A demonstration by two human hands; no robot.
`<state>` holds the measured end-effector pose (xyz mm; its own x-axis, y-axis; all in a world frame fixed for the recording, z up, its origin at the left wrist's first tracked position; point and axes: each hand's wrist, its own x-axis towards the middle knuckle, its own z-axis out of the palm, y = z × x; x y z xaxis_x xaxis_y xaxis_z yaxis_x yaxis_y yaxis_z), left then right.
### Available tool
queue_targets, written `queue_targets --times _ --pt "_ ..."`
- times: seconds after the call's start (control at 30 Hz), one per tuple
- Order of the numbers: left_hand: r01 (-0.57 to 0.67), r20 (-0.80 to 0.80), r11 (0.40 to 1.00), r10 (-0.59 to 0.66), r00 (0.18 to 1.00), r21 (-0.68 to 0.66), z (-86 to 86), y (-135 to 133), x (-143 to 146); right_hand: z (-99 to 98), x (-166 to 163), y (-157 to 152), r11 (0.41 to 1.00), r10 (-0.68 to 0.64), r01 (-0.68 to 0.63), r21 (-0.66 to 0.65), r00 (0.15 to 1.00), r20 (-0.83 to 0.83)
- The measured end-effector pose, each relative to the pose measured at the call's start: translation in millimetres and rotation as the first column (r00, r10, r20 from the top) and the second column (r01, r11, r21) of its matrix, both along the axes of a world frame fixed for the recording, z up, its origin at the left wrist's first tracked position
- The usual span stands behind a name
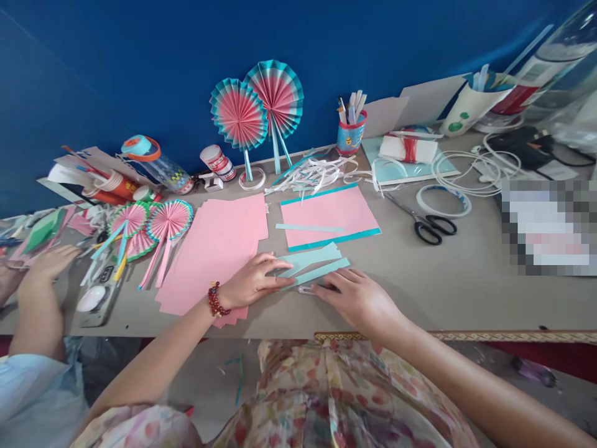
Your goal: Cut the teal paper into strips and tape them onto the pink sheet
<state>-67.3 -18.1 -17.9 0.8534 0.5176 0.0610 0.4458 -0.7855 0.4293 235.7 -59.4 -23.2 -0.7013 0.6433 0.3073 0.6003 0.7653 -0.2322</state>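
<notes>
Pale blue strips (317, 256) just below the frame's centre.
The left hand (252, 280) (beaded bracelet (216, 300) at its wrist) rests loosely spread, fingertips at the strips, clasping nothing; right of lower centre, the right hand (357, 300) curls near a slim pale tool (305, 290), its hold impossible to tell.

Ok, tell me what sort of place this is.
Probably a paper-craft workspace: it has folded paper fans, overlapping pink sheets and black-handled scissors.
</notes>
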Motion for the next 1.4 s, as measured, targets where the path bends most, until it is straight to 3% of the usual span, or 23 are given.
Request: queue_targets --times 1.4 --pt "0.002 -0.04 1.0 -0.002 0.999 0.014 2.7 -0.5 -0.7 1.3 -6.6 -4.0 1.0 0.031 -0.031 -0.003 0.999 -0.01"
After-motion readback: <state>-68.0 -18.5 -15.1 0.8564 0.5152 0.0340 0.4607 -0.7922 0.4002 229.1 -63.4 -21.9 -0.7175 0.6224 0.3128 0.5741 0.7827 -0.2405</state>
